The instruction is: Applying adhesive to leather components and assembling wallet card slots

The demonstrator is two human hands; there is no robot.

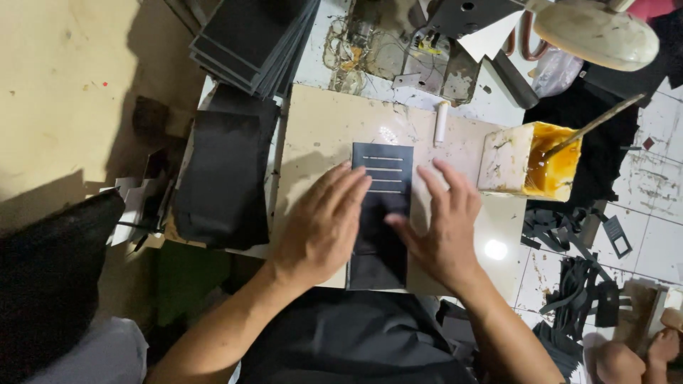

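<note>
A dark rectangular piece [383, 213] with several pale slit lines near its top lies flat on a beige work board [324, 128]. My left hand [324, 224] presses flat on its left side, fingers spread toward the slits. My right hand [441, 227] rests flat on its right edge, thumb lying across the piece. Neither hand grips anything; both press down with fingers apart.
A square tub of yellow glue [541, 160] with a stick in it stands at the right. A white cylinder [441, 122] lies behind the piece. Stacks of dark sheets [252, 39] and dark fabric [224, 178] sit at the left. Dark offcuts [576, 284] litter the tiled floor.
</note>
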